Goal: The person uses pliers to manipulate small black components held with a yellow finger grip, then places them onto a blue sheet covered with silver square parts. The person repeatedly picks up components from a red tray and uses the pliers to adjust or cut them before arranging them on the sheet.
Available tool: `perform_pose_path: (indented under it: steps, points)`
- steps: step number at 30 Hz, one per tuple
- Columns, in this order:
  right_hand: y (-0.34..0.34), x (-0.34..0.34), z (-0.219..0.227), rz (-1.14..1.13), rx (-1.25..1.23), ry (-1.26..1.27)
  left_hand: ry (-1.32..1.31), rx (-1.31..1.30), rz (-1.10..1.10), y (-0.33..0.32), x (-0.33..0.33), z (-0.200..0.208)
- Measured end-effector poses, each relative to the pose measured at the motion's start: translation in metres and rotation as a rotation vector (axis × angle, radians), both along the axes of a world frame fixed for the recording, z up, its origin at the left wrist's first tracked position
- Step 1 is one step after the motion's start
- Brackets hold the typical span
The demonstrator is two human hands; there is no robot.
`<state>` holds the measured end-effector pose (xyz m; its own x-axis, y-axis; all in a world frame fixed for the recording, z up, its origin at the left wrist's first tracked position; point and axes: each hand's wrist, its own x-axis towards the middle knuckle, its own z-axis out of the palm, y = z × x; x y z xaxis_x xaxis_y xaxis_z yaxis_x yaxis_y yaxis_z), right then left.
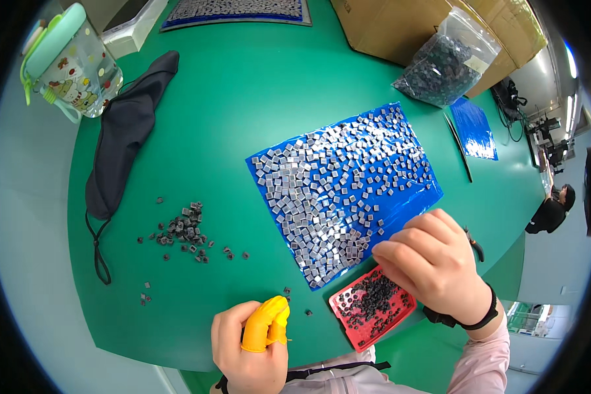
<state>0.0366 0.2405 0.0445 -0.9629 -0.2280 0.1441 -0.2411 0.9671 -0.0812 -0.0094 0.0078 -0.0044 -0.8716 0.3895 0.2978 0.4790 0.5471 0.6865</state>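
My left hand [249, 345] is at the near edge of the green table, with yellow finger cots [266, 325] on its thumb and forefinger. Those fingertips press together; whatever sits between them is hidden. Above the red tray [364, 343], my right hand [433, 266] holds its fingers in a pinch, and what they grip cannot be seen. Many tiny black parts [377, 295] lie in the tray. Just beyond it is a blue sheet [400, 213] covered with small square silvery pieces [289, 184], packed densely on the left and loosely on the right.
Small dark parts [185, 226] are heaped at the left. Farther out lie a black pouch [125, 141] and a cup [75, 69]. At the far right are a bag of dark parts [443, 65], a cardboard box [381, 33], tweezers [458, 148] and pliers [474, 245]. Another person [550, 210] sits beyond.
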Motion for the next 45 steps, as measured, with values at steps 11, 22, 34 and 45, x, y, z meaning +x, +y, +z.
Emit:
perform_pose_path:
  steps: [11, 22, 34, 45]
  points:
    - [-0.008, 0.0, -0.008, 0.003, 0.063, -0.024, -0.099, 0.137, -0.014, -0.008, 0.002, -0.002]
    - [-0.006, 0.0, -0.009, 0.013, 0.074, -0.026, -0.196, 0.207, -0.086, -0.012, 0.001, 0.001]
    - [-0.006, 0.0, -0.009, 0.011, 0.062, -0.006, -0.226, 0.226, -0.076, -0.013, 0.002, 0.002]
    - [0.004, 0.014, 0.004, -0.172, 0.029, 0.076, -0.345, 0.377, -0.113, -0.016, 0.004, 0.001]
